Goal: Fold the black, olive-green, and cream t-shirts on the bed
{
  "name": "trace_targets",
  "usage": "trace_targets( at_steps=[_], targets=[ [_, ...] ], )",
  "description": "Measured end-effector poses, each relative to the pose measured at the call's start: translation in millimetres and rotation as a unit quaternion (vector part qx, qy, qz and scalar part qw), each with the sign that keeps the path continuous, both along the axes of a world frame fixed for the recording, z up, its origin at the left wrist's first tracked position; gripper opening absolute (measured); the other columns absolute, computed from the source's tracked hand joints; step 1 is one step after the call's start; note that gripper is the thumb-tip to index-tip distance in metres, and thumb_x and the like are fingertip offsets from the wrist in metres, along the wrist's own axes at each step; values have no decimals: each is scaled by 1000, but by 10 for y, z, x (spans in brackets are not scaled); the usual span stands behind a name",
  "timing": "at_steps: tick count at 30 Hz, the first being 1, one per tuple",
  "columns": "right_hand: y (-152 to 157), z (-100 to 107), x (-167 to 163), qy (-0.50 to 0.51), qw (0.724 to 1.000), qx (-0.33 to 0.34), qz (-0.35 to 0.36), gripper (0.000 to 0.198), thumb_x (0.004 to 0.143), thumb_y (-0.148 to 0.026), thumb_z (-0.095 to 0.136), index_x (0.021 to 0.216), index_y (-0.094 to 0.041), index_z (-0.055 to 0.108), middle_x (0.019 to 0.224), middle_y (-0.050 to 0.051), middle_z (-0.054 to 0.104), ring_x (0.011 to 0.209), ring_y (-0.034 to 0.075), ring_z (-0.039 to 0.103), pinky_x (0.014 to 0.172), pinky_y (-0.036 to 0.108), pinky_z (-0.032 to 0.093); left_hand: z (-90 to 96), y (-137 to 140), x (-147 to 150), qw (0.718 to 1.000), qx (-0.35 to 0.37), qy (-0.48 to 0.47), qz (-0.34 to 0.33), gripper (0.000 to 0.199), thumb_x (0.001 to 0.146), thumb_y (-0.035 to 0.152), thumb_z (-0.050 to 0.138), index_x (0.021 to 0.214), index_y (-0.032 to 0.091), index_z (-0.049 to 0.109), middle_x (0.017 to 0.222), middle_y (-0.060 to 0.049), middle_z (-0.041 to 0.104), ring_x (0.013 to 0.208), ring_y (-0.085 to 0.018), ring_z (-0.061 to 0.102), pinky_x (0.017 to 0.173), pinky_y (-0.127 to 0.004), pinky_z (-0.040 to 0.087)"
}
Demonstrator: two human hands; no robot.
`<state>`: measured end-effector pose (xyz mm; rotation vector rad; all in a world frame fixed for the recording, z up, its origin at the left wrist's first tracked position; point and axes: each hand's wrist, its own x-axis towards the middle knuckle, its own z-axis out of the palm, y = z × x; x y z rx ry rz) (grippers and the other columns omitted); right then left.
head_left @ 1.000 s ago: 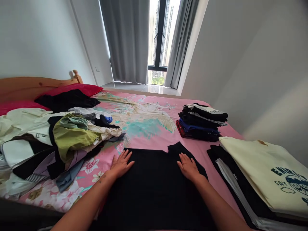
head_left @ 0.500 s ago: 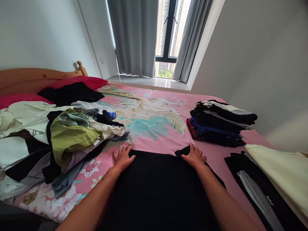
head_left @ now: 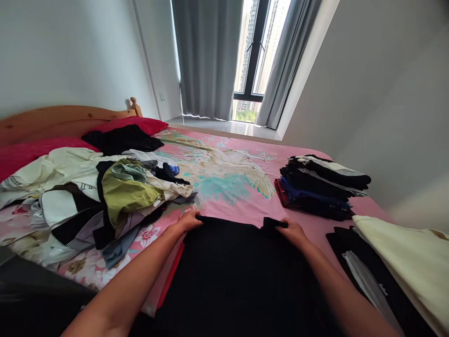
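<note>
I watch from my place far away, and I control two bare hands above the bed (head_left: 224,203). The black garment (head_left: 242,276) lies spread at the near middle, between the loose clothes on the left and the folded clothes on the right. The left hand (head_left: 189,221) has its grip closed on the far left corner of this garment. The right hand (head_left: 293,231) has its grip closed at the far right side, where a short piece of the cloth sticks out.

As for the progress, I judge that the work is somewhere in the middle. On the right, a far stack (head_left: 315,189) of folded clothes stands already neat. Nearer to me, also on the right, is another flat pile, with a cream garment (head_left: 403,255) on its top. On the left, the mixed heap (head_left: 131,199) lies crumpled, so many pieces remain to be done. Behind it, one more black piece (head_left: 122,140) lies loose against the red pillow (head_left: 154,125). The garment in my grip is flat and wide, and I think its folding is not finished. How its near end lies, I cannot tell.
</note>
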<state>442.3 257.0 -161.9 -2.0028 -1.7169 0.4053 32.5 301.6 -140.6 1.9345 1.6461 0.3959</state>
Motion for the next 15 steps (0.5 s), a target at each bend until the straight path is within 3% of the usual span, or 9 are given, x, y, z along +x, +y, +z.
trace_targets(
  at_steps=[5,10,13,15],
  targets=[
    [-888,177,153,122,989,59,61,28,74,-42,54,90,-20,61,84,2,65,80,19,60,71,27,46,130,-636,-158,995,63,-26,-70,15,68,17,54,77,19,64,83,-1,62,85,-16,56,79,-26,44],
    [-1681,-166,179,94,991,58,70,27,69,-30,50,91,-23,64,96,3,66,90,22,61,78,32,48,-74,-1216,-342,973,161,11,-164,29,64,5,51,80,22,68,94,-3,62,95,-18,54,89,-32,42],
    [-1875,-356,114,72,992,59,81,26,69,-28,47,88,-24,65,94,4,66,91,23,61,81,37,48,-221,-1342,-427,974,154,32,-163,34,64,3,51,83,24,69,101,-3,61,100,-18,54,91,-33,43],
    [-1904,-358,69,58,993,81,70,27,71,-28,45,89,-24,65,94,5,65,91,23,60,83,40,48,-259,-1363,-471,974,161,39,-156,36,67,4,50,88,25,70,106,-4,61,103,-18,54,94,-34,43]
  ],
)
